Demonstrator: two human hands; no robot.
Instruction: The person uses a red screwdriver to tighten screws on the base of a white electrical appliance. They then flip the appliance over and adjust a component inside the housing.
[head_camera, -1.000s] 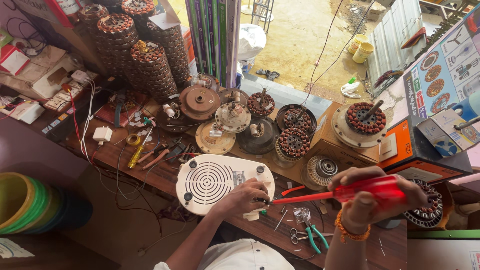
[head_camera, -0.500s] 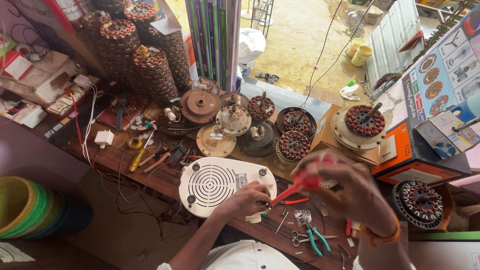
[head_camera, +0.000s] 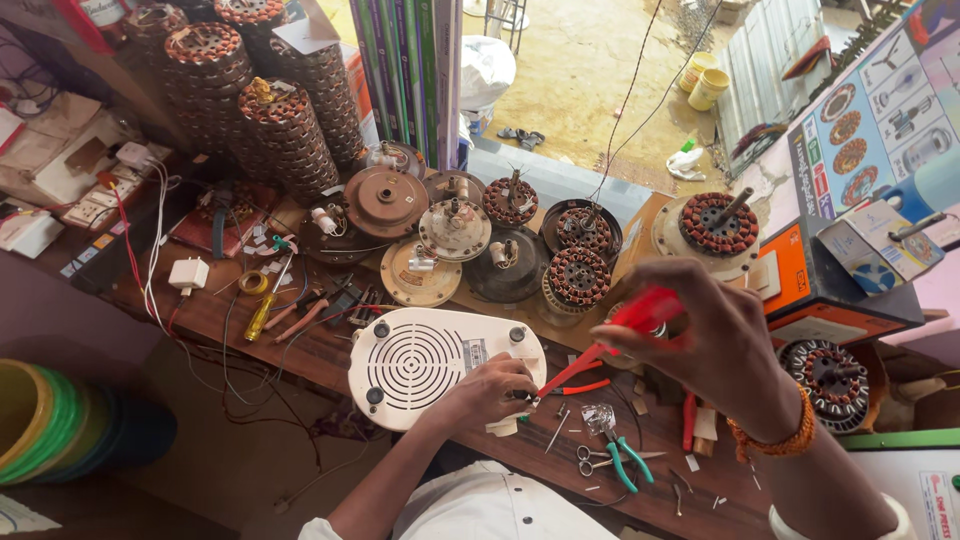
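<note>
At the far left of the frame sit some green and yellow rings (head_camera: 40, 425). Next, on the bench (head_camera: 300, 345), lie a white plug (head_camera: 188, 273) and a yellow screwdriver (head_camera: 258, 315).

In the middle lies the white case (head_camera: 440, 365), flat, with its round grille facing up. Your left hand (head_camera: 490, 390) rests on its right end, near the lower corner. The fingers are curled down onto the case edge, pinning it. I cannot tell if they pinch anything small.

To the right, your right hand (head_camera: 715, 345) is closed around the red handle of a screwdriver (head_camera: 600, 345). The tool slants down and to the left. Its tip sits just beside your left fingers, at the right end of the case. So the case lies to the left of and below your right hand, and the left hand is the nearer one.

Behind, at the top middle, stand fan motors (head_camera: 580, 275) with copper coils. Green pliers (head_camera: 625, 460) and small scissors (head_camera: 590, 460) lie at the lower right.
</note>
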